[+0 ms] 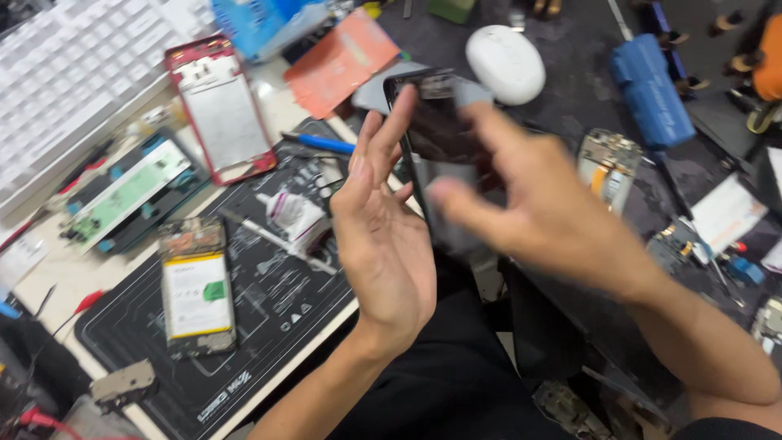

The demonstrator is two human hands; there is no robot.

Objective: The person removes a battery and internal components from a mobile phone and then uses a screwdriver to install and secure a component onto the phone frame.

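Both hands up over the worktop (57, 273), dark phone screen panel (436, 122) between them.

Left hand (383, 236): palm open, fingers straight, edge of the panel resting against them. Right hand (529, 204): motion-blurred, fingers spread loosely over the panel face; can't tell if it actually grips. Panel stands nearly upright, above the lap. On the black repair mat (269, 310): opened phone with yellow battery (195, 289), small glue tube (295, 218), blue pen tool (319, 143). Red phone frame (221, 110) just beside the mat.

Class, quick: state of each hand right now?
Left hand: open, palm and fingers steadying the dark glossy phone screen panel.
Right hand: blurred; cannot tell.
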